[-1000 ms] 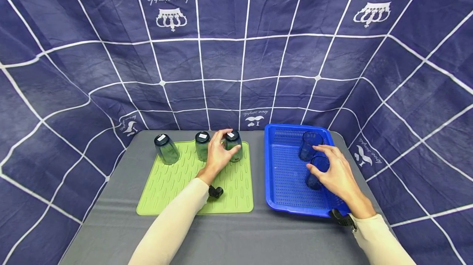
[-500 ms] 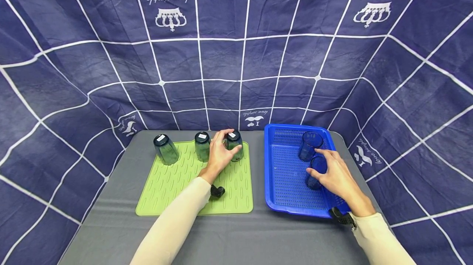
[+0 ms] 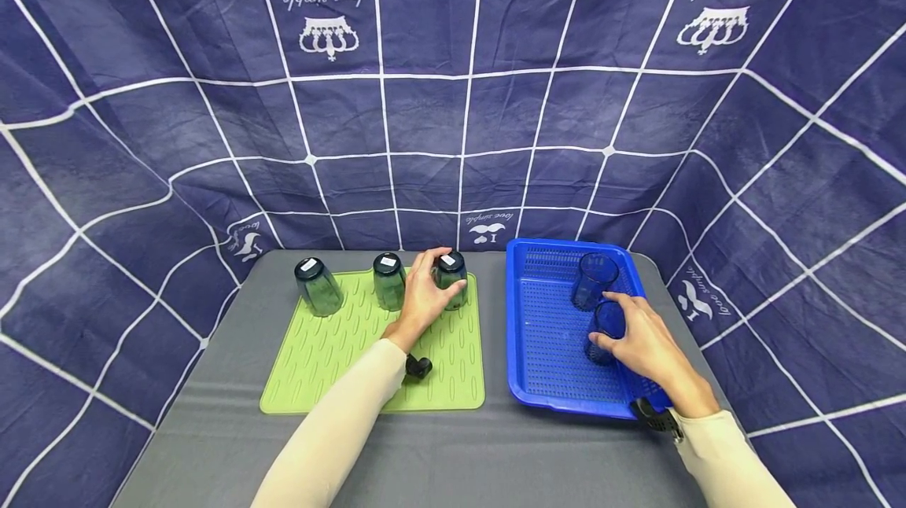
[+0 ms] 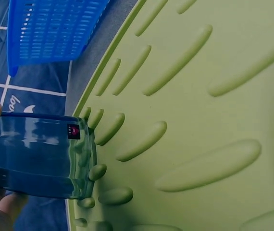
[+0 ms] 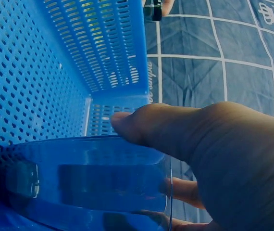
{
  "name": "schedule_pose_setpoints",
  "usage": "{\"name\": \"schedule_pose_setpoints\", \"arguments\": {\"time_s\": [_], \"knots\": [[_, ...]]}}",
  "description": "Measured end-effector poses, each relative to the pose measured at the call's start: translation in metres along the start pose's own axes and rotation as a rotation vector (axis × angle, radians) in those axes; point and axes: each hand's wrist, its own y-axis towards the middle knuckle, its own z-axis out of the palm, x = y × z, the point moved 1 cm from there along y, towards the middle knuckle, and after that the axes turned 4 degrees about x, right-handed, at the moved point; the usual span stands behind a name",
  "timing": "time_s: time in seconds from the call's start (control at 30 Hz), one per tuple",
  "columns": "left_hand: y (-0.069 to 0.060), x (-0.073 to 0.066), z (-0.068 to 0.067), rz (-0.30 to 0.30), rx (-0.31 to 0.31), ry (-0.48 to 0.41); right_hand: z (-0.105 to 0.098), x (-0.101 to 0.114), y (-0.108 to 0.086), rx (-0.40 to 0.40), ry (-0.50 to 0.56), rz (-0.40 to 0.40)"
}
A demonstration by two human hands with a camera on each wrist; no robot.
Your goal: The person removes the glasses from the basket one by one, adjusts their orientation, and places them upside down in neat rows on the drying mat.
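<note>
My left hand [image 3: 422, 297] grips a dark glass [image 3: 451, 280] near its top, thumb on one side and fingers on the other. That glass [image 4: 36, 154] stands upside down on the green mat [image 4: 185, 115], its rim on the ridges. Two more upturned glasses are on the mat [image 3: 368, 366], one [image 3: 388, 281] just left of the hand, one [image 3: 320, 288] at the mat's far left corner. In the blue basket [image 3: 515, 335], my right hand [image 3: 647, 339] holds a blue glass [image 3: 600, 343] by its upper part. The thumb lies against this glass [image 5: 79, 178] near its open rim.
Another blue glass [image 3: 593, 284] stands in the basket, behind the held one. The basket sits right of the mat on a grey table [image 3: 453, 453]. A blue checked cloth [image 3: 425, 115] hangs behind and at both sides.
My left hand and its glass have shifted slightly right. My right thumb and fingers have drawn together around the front blue glass in the basket.
</note>
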Motion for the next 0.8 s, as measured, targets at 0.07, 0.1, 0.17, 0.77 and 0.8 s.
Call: {"name": "schedule_pose_setpoints", "arguments": {"time_s": [0.07, 0.1, 0.17, 0.77, 0.8], "knots": [[0.000, -0.001, -0.001, 0.022, 0.010, 0.003, -0.001, 0.000, -0.001, -0.001, -0.003, -0.003], [0.000, 0.003, 0.002, 0.041, -0.002, -0.001, -0.001, 0.000, -0.001, -0.001, -0.005, -0.002], [0.000, 0.016, 0.007, 0.076, -0.021, -0.017, -0.001, 0.000, -0.001, -0.003, -0.007, 0.004], [-0.001, 0.008, 0.003, 0.083, -0.002, -0.002, -0.003, -0.003, -0.002, -0.024, -0.012, 0.027], [-0.001, 0.007, 0.002, 0.083, -0.002, 0.000, -0.003, -0.003, -0.002, -0.024, -0.011, 0.029]]}}
